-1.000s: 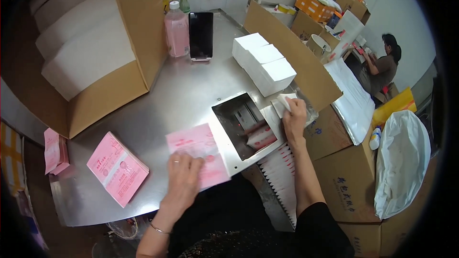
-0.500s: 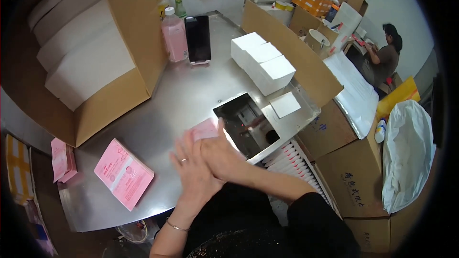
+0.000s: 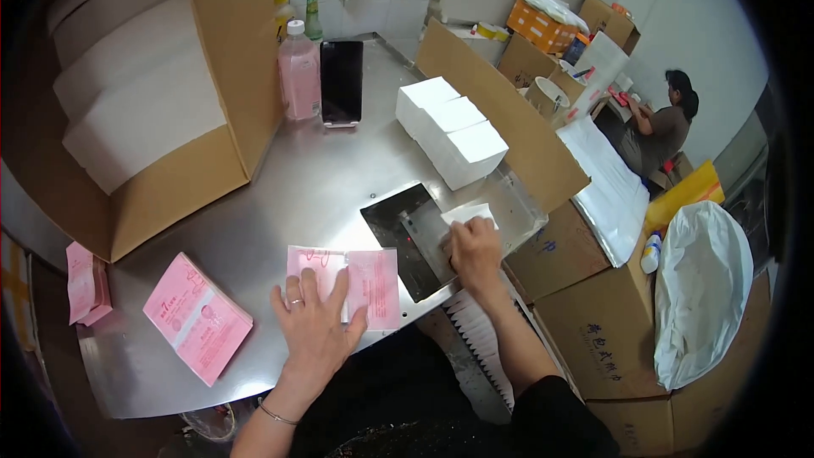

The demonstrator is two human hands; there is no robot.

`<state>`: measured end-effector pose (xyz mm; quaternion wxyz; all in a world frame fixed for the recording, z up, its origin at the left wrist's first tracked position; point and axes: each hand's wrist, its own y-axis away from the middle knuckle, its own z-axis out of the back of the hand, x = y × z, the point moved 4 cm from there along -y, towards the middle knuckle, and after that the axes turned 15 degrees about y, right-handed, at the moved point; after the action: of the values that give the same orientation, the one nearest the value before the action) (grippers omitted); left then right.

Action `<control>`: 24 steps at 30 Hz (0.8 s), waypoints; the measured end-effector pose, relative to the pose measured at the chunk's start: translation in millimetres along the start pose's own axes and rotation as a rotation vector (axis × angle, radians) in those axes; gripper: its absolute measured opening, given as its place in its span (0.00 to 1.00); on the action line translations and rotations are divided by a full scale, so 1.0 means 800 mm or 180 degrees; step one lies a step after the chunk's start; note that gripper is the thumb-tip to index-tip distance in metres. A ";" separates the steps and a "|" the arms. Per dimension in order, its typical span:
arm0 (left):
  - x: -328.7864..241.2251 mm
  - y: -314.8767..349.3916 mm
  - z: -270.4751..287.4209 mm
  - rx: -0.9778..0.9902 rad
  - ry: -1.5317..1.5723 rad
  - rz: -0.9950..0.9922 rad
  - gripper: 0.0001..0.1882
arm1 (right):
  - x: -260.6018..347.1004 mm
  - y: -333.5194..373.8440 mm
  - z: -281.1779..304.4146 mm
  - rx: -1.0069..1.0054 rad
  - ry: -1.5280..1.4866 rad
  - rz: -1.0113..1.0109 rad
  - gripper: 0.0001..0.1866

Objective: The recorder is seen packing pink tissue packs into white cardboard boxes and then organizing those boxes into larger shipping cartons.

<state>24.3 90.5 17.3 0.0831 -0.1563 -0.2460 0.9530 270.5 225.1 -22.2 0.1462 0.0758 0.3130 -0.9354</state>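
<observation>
My left hand (image 3: 315,314) lies with fingers spread on a pink printed packet (image 3: 374,287), which rests on the metal table (image 3: 314,195). A pale strip shows down the middle of the packet, partly under my fingers. At the right edge of a dark rectangular opening (image 3: 397,229) in the tabletop, my right hand (image 3: 476,253) is closed on a small white folded tissue stack (image 3: 469,213); its fingertips are partly hidden. Left of my left hand sits a pile of pink printed packets (image 3: 199,318).
A row of white tissue blocks (image 3: 452,131) stands behind the opening. An open carton (image 3: 182,191) with white stacks fills the left. A phone (image 3: 341,83) and pink bottle (image 3: 300,75) stand at the back. Cartons (image 3: 585,331) line the right; a person (image 3: 657,125) sits beyond.
My hands were together over the pink packet and have parted. The right hand has moved right to the white tissue stack. The left now lies flat on the packet.
</observation>
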 end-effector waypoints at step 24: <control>0.011 0.008 -0.003 -0.0062 0.0610 0.0300 0.30 | -0.045 -0.148 0.007 -0.0759 -0.0431 0.0009 0.06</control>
<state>16.6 88.2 10.1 0.0598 -0.2588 -0.2385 0.9341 266.1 320.1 57.8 0.1762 -0.0050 0.4112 -0.8943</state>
